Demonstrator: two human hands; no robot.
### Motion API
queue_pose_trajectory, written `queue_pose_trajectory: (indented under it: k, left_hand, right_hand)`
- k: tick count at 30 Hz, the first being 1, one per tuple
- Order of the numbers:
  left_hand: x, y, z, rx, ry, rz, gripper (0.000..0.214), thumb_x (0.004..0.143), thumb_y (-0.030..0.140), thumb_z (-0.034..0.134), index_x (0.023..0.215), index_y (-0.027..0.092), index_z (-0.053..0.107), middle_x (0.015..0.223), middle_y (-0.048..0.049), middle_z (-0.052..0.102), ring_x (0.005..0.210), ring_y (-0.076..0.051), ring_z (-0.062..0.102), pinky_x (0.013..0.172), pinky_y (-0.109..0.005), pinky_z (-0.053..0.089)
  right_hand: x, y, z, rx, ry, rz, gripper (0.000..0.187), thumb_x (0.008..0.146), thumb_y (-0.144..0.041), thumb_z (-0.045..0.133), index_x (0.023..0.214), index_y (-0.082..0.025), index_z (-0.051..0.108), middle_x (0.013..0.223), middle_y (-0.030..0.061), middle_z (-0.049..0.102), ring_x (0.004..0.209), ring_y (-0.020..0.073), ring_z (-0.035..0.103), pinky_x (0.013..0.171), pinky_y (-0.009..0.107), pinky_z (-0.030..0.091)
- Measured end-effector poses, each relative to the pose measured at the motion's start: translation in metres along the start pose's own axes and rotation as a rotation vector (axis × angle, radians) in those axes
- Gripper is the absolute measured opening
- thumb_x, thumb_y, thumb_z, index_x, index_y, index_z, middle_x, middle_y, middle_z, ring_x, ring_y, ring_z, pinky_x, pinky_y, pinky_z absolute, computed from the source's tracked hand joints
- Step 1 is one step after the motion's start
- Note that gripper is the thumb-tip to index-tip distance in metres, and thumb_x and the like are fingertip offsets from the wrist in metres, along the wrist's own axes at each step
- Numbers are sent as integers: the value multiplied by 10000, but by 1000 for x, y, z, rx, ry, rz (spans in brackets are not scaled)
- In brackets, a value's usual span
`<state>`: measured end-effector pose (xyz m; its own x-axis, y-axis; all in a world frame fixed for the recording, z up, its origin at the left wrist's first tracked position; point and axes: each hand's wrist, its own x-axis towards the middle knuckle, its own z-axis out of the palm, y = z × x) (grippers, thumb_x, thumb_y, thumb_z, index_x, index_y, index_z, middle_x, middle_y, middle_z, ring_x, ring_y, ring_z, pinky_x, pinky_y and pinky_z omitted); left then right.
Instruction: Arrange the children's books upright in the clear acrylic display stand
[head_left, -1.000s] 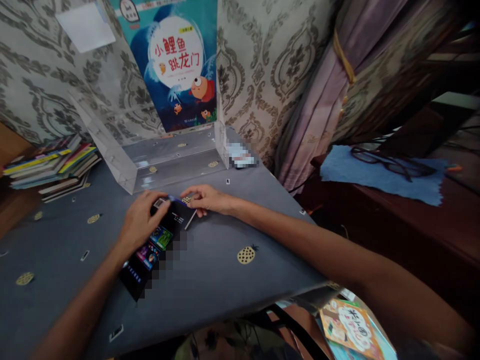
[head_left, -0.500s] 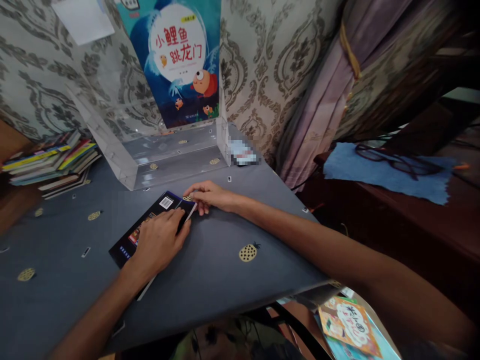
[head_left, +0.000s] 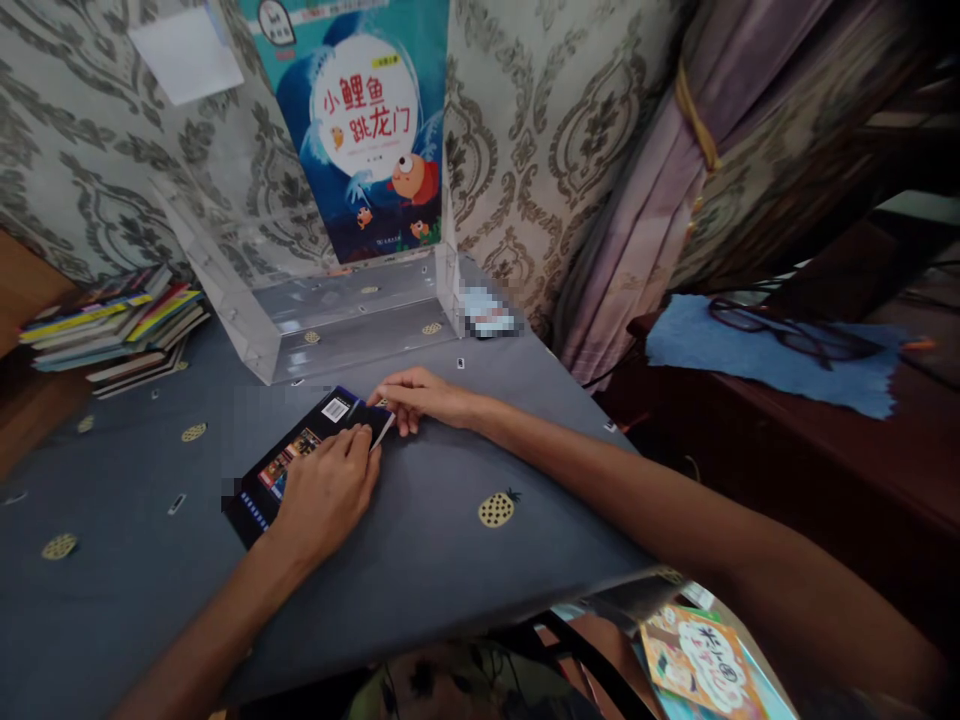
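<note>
A thin dark book (head_left: 296,458) lies back cover up on the grey table (head_left: 450,560), its barcode towards the far end. My left hand (head_left: 326,492) rests flat on the book's near right part, fingers stretched out. My right hand (head_left: 420,396) pinches the book's far right corner between thumb and fingers. Behind the book stands a clear acrylic holder (head_left: 337,310) with a blue picture book (head_left: 364,120) upright in it against the wall.
A stack of several books (head_left: 112,325) lies at the table's far left. A white note (head_left: 184,52) is stuck on the patterned wall. A blue cloth with glasses (head_left: 772,335) covers a dark side table at right. Another picture book (head_left: 701,665) lies below the table edge.
My left hand has slid from the book's far end, near the barcode, down to its near right part. The right hand has stayed on the far corner.
</note>
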<state>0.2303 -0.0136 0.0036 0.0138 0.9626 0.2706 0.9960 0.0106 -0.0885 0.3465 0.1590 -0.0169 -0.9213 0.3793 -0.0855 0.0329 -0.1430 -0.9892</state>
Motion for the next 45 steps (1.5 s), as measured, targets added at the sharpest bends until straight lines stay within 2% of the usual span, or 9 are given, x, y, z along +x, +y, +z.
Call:
queue_pose_trajectory:
  k: [5, 10, 15, 19, 29, 32, 37, 41, 45]
  left_hand:
    - [-1, -10, -31, -145, 8, -4, 400, 996, 355, 326, 926, 221, 697, 747, -76, 723, 591, -228, 649, 522, -307, 392]
    - [0, -27, -83, -509, 111, -37, 325, 955, 455, 486, 971, 264, 748, 633, 25, 653, 485, -139, 543, 472, -237, 372]
    - [2, -36, -105, -788, 418, -368, 229, 839, 444, 686, 961, 284, 794, 740, 31, 707, 647, -142, 617, 547, -200, 453]
    - [6, -42, -102, -898, 559, -538, 234, 781, 383, 733, 964, 254, 800, 735, 23, 703, 682, -138, 620, 591, -196, 478]
    - [16, -37, -100, -1004, 743, -453, 158, 832, 324, 706, 883, 193, 780, 762, 22, 681, 689, -108, 582, 606, -180, 456]
    - [22, -40, -88, -1184, 733, -543, 126, 809, 284, 699, 855, 183, 760, 732, 18, 687, 678, -129, 610, 615, -205, 499]
    - [26, -57, -63, -1452, 700, -659, 129, 707, 225, 746, 824, 181, 713, 744, 25, 702, 678, -131, 635, 635, -216, 535]
    - [18, -70, -38, -1504, 614, -711, 306, 691, 269, 749, 984, 201, 692, 836, 15, 718, 658, -126, 640, 618, -229, 549]
    - [2, -76, -20, -1498, 437, -840, 560, 673, 249, 731, 1216, 280, 600, 810, 38, 686, 546, -102, 599, 461, -187, 486]
  right_hand:
    - [1, 3, -3, 17, -57, -62, 168, 885, -118, 549, 967, -134, 695, 820, 27, 687, 729, 106, 671, 507, 141, 514]
    - [2, 8, -2, 37, -52, -179, 268, 815, -130, 676, 1082, -159, 676, 994, 44, 689, 909, 139, 650, 601, 176, 556]
    - [-3, 1, 7, 220, -90, -164, 323, 823, -261, 778, 1112, -182, 657, 1000, 51, 716, 928, 147, 683, 703, 219, 563]
    - [-7, 0, 21, 247, -218, -115, 284, 830, -318, 784, 1049, -161, 698, 970, 58, 724, 912, 148, 699, 709, 221, 563]
    - [-8, 6, 35, 220, -236, -110, 298, 809, -328, 804, 1028, -154, 702, 1019, 48, 713, 868, 112, 662, 731, 208, 562]
    - [-7, 6, 32, 251, -234, -84, 315, 780, -390, 822, 917, -132, 704, 862, 19, 710, 736, 93, 657, 694, 210, 551]
    - [-4, 9, 26, 256, -114, -77, 362, 735, -454, 848, 803, -144, 674, 723, -26, 674, 630, 77, 618, 613, 182, 501]
    - [-1, 9, 22, 251, -54, -85, 354, 767, -468, 813, 803, -143, 677, 702, -25, 667, 585, 76, 586, 567, 182, 459]
    - [4, 8, 9, 161, 114, -82, 263, 841, -398, 749, 800, -152, 667, 674, -31, 659, 577, 81, 582, 562, 185, 439]
